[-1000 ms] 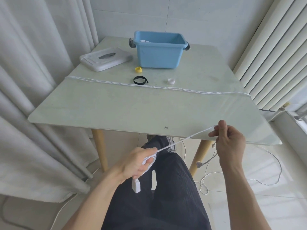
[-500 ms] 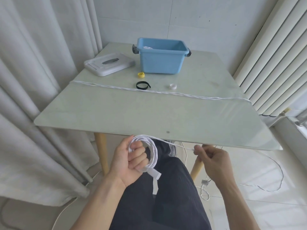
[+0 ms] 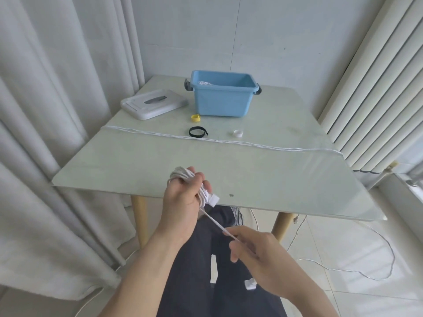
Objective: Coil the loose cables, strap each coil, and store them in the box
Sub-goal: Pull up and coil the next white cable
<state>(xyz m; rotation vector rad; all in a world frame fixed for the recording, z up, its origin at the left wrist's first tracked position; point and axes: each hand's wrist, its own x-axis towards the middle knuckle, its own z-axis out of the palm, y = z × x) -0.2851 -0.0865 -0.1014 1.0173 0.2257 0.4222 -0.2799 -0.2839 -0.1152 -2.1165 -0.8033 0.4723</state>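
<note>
White cable coil (image 3: 191, 179) gripped in left hand (image 3: 183, 202); right hand (image 3: 258, 250) pinches its taut tail. Blue box (image 3: 223, 97) far, second cable (image 3: 229, 141) across table (image 3: 137, 165).

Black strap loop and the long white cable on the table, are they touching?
Cannot tell. In the head view the black strap sits right against the white cable; no gap or contact shows plainly.

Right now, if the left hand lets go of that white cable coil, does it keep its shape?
Probably not: the white cable coil is unstrapped, held only by the left hand. It looks thin and floppy, so its loops would likely spring loose. The plug end may drag it down.
</note>
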